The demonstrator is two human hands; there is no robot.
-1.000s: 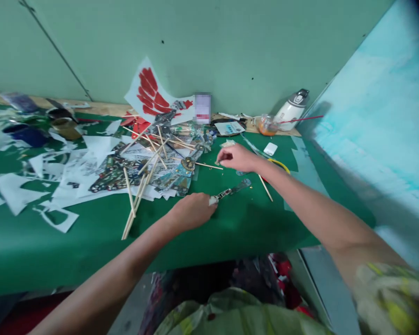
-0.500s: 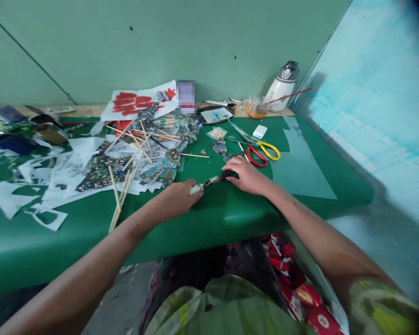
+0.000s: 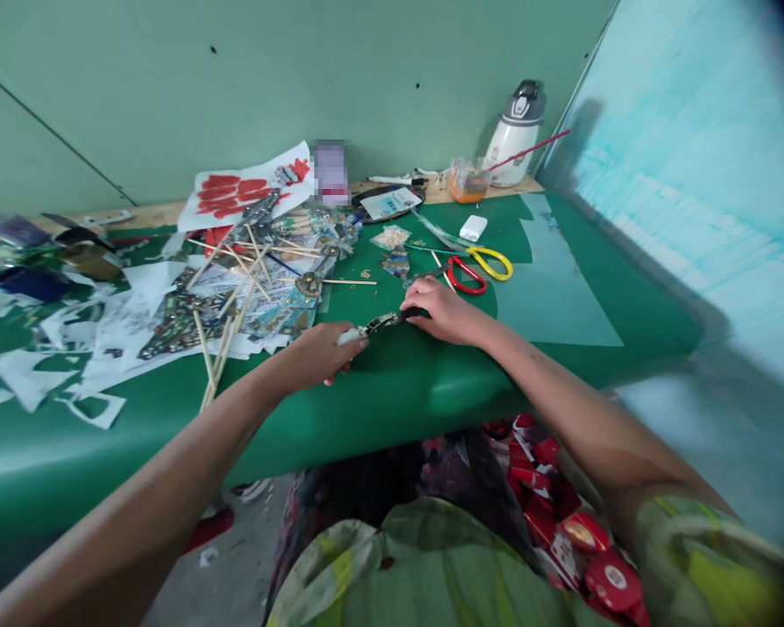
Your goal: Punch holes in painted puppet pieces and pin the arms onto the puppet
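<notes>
A narrow dark patterned cut-out strip (image 3: 380, 324) with a pale end lies near the front of the green table (image 3: 398, 392). My left hand (image 3: 317, 355) is closed on its pale left end. My right hand (image 3: 439, 310) pinches its dark right end, fingers curled down on it. Both hands rest on the green cover, close together.
Bamboo sticks (image 3: 226, 335) and printed cut-outs (image 3: 189, 313) are piled left of the hands, with white paper scraps (image 3: 26, 383) beyond. Red scissors (image 3: 465, 277) and yellow scissors (image 3: 490, 261) lie behind my right hand. A white bottle (image 3: 516, 131) and orange cup (image 3: 465, 181) stand by the wall.
My right hand came back from the small bits farther up the table and took hold of the strip's right end. The left hand kept its grip on the other end.
</notes>
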